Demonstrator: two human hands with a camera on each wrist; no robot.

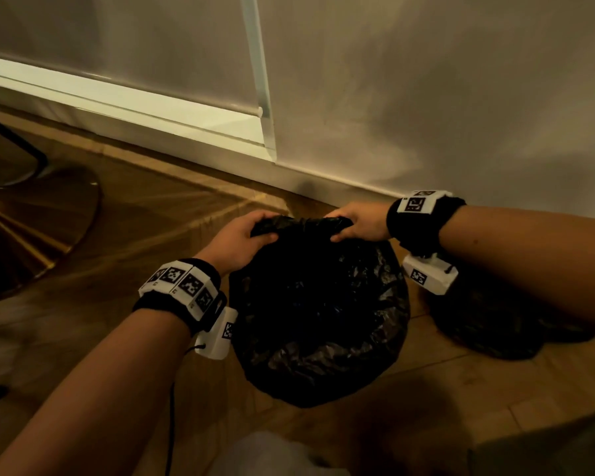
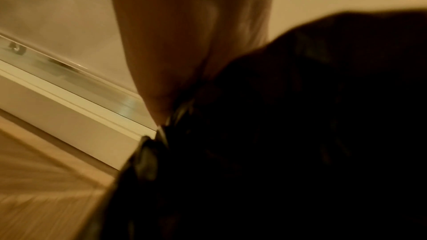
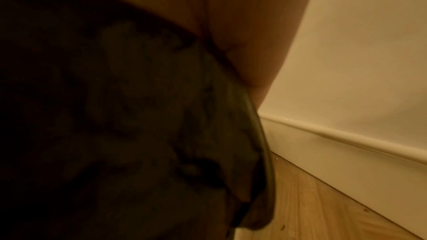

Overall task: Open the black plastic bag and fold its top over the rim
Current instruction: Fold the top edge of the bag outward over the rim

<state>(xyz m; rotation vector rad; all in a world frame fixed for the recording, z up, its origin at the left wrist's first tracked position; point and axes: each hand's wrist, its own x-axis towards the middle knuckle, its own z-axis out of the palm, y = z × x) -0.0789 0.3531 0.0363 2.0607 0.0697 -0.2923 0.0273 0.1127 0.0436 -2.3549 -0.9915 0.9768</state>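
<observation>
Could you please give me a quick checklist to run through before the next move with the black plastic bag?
1. Left hand grips the far top edge of the black plastic bag: ok.
2. Right hand grips the same edge: ok.
3. Bag mouth opened: not ok, the top is bunched between the hands.
4. Top folded over the rim: not ok.
5. Rim or bin under the bag: cannot tell.

Your surface: the wooden floor (image 1: 145, 235) running to the skirting board.
The black plastic bag (image 1: 320, 310) stands on it just below both your hands; a second dark, crumpled heap (image 1: 488, 321) lies on the boards under your right forearm, and a round, shiny chair base (image 1: 49, 214) rests well left of your left hand.
</observation>
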